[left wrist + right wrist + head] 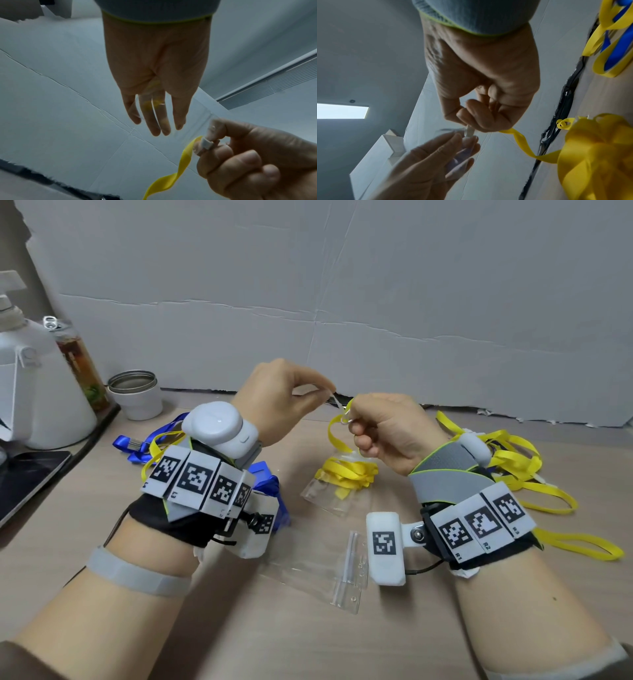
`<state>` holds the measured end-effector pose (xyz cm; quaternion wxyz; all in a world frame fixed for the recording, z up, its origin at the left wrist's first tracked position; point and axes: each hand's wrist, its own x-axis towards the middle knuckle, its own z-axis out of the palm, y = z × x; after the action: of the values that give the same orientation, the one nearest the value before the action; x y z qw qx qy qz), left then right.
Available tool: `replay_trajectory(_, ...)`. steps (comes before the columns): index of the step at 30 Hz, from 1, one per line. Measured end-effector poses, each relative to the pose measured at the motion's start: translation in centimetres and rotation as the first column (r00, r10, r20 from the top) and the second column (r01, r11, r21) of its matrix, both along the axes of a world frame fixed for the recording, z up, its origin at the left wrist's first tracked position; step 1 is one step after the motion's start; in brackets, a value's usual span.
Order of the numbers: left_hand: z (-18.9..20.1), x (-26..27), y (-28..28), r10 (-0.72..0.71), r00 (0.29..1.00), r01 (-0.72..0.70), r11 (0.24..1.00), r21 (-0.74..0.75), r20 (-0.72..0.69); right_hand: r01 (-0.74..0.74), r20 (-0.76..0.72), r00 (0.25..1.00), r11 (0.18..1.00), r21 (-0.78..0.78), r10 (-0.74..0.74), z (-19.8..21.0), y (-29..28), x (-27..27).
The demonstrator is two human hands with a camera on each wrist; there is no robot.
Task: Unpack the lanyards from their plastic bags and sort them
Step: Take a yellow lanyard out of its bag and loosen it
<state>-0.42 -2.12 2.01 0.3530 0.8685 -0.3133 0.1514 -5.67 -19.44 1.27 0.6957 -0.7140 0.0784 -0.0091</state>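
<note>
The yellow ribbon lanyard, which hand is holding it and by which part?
The right hand pinches the yellow ribbon lanyard at its clip end; the left hand pinches a small clear piece there.

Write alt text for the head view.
Two hands meet above a wooden table: the right hand pinches the clip end of a yellow lanyard that trails up from a clear plastic bag, while the left hand pinches a small clear piece beside it. Loose yellow lanyards lie right, blue lanyards left.
</note>
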Motion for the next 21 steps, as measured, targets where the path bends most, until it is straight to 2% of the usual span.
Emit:
replay_trajectory(6,0.15,-0.26,-0.09,-0.034,0.999,0.034,0.999,0.008,0.003,-0.075,-0.035,0.997,0.993,-0.095,0.072,0.14,0.49,-0.30)
replay_trajectory(11,0.17,-0.33,-0.07,-0.022,0.978,0.051,0.989,0.137,-0.205,-0.174,-0.010,0.984,0.952,-0.252,0.177,-0.14,0.95,-0.48)
replay_trajectory(13,0.23,-0.36,-0.06,-0.015,0.973,0.055,0.984,0.171,-0.229,-0.211,-0.014,0.976,0.938,-0.276,0.215,-0.29,1.05,-0.54)
replay_trajectory(17,0.48,-0.51,-0.23,-0.045,0.994,0.054,0.994,0.099,-0.097,-0.200,-0.045,0.980,0.957,-0.211,0.195,-0.20,0.92,-0.53)
replay_trajectory(21,0.71,-0.87,-0.58,-0.174,0.985,0.174,0.984,-0.027,0.010,-0.197,-0.104,0.976,0.980,-0.026,0.194,-0.24,0.48,-0.38)
